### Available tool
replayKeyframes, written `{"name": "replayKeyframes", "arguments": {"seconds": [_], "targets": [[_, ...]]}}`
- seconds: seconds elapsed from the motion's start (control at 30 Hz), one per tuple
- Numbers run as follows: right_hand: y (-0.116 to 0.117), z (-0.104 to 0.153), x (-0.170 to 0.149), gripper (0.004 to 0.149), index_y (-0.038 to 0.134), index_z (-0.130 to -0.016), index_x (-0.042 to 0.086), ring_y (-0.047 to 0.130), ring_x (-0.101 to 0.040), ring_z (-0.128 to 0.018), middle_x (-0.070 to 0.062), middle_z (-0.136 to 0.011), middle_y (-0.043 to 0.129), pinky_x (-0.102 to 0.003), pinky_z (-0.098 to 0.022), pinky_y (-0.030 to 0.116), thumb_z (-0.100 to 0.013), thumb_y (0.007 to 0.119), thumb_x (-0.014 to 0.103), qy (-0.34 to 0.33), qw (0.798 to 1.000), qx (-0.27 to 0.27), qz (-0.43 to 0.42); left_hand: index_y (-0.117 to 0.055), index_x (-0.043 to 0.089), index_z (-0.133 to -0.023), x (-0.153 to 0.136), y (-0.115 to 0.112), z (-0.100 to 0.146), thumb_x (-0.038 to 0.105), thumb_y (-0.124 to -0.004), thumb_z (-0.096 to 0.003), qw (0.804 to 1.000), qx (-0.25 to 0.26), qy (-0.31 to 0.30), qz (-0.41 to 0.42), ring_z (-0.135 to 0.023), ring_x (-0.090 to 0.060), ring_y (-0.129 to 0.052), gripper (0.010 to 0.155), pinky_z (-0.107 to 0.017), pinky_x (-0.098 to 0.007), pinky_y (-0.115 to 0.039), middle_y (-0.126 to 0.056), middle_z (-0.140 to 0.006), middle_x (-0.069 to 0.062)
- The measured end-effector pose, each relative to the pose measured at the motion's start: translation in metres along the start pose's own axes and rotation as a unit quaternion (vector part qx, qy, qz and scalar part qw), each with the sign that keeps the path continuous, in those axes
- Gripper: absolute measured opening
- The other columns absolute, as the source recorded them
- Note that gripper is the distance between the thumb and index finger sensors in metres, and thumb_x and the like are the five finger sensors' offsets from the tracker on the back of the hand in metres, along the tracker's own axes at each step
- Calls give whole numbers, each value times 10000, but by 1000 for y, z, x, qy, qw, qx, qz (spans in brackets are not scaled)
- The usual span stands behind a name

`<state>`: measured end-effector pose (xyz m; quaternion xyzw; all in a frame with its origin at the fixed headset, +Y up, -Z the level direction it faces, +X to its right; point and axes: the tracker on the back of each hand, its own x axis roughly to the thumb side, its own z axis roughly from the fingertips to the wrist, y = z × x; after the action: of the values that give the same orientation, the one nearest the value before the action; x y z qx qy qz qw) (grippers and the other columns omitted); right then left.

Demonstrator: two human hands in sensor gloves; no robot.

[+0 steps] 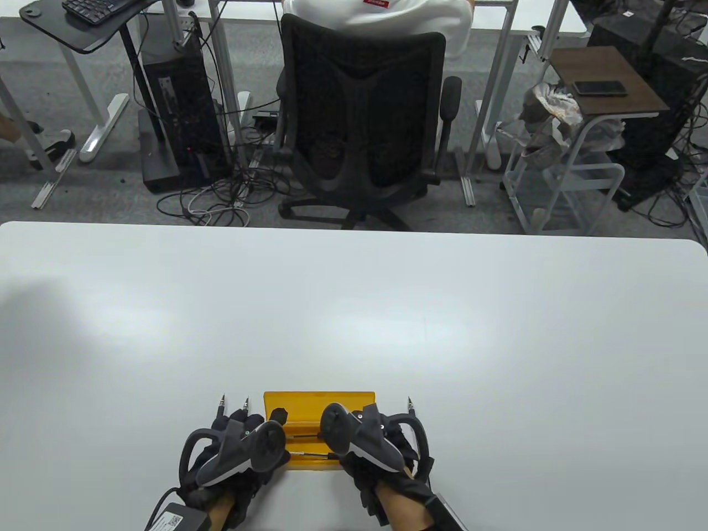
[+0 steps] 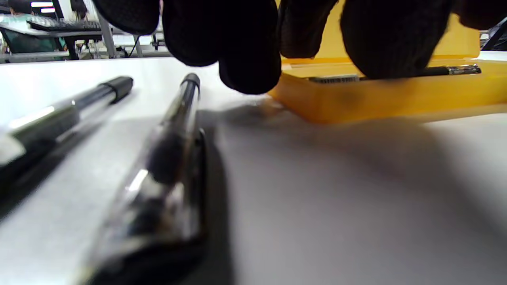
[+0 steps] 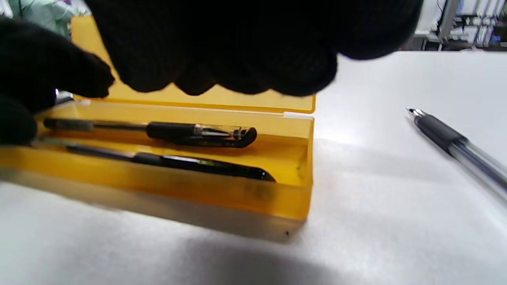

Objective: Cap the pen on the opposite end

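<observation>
An open yellow pen case (image 1: 310,402) lies on the white table at the near edge, between my hands. It holds two black capped pens, one (image 3: 198,132) behind the other (image 3: 198,163). My left hand (image 1: 260,434) is at the case's left end, with fingers (image 2: 390,43) over a pen (image 2: 455,70) inside. My right hand (image 1: 354,428) hovers over the case's right end and holds nothing. Two pens (image 2: 174,130) (image 2: 67,114) lie on the table under my left hand. An uncapped pen (image 3: 451,142) lies to the right of the case.
The white table (image 1: 354,310) stretches far ahead. Beyond its far edge stand an office chair (image 1: 362,116), desks and cables. The case lid (image 3: 237,101) stands upright at the back.
</observation>
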<state>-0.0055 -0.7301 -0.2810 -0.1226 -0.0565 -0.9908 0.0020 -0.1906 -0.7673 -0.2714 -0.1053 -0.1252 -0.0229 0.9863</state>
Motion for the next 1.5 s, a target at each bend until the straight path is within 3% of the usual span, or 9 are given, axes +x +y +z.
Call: {"name": "replayKeyframes", "arguments": {"seconds": [0.2,0.4,0.83,1.07,1.2,1.27,1.37,1.5], "targets": [[17,-14,15,405,922,-776,287,936,-215,-509,-31,-684,925,-433,-417,809,-376,892,343,-12,998,-39,40,-546,256,-1101,-2,-1,-2,519,-806,-479,1000,-14,6,26,-817,-380,-718,723,-702,-648,-509,-811,-941,-167],[27,-11,21,375,904,-728,298,942,-206,-494,-20,-661,932,-429,-413,817,-357,907,354,-29,994,-68,82,-542,258,-1101,-3,-1,-2,516,-808,-481,999,-15,7,35,-814,-383,-720,722,-699,-651,-511,-813,-938,-171],[31,-8,19,381,896,-736,270,926,-205,-516,-35,-670,917,-430,-436,806,-367,856,351,-40,993,-50,96,-547,262,-1098,-3,-1,-2,514,-811,-480,999,-14,11,35,-810,-384,-726,718,-692,-649,-523,-818,-935,-172],[12,-2,4,396,910,-755,264,925,-208,-530,-38,-689,913,-429,-441,806,-379,835,362,-12,991,-11,131,-552,257,-1096,-3,0,-3,507,-821,-480,999,-15,12,40,-806,-382,-733,717,-691,-648,-525,-826,-927,-172],[-4,2,-14,398,909,-760,260,926,-206,-531,-40,-692,911,-429,-440,807,-385,824,366,30,998,-30,51,-553,249,-1096,-2,-1,-2,501,-821,-487,999,-10,10,41,-798,-382,-736,711,-688,-647,-527,-833,-913,-175],[-12,6,-26,402,906,-767,252,927,-208,-527,-48,-690,911,-429,-433,810,-392,815,367,43,998,-38,-36,-558,248,-1097,-2,-1,-2,501,-816,-490,999,-1,9,33,-791,-377,-742,707,-686,-641,-533,-839,-905,-172],[-16,12,-40,409,900,-781,232,921,-217,-532,-64,-697,903,-435,-433,803,-404,802,359,56,981,-38,-181,-584,227,-1099,-1,6,2,497,-809,-493,999,2,4,39,-781,-379,-750,700,-678,-642,-539,-849,-897,-176],[-17,14,-45,413,899,-785,223,923,-217,-525,-70,-693,905,-434,-422,807,-409,797,361,40,961,-28,-272,-731,185,-1032,-3,23,11,488,-804,-501,997,19,-8,77,-753,-368,-787,616,-667,-633,-564,-893,-850,-156]]}}
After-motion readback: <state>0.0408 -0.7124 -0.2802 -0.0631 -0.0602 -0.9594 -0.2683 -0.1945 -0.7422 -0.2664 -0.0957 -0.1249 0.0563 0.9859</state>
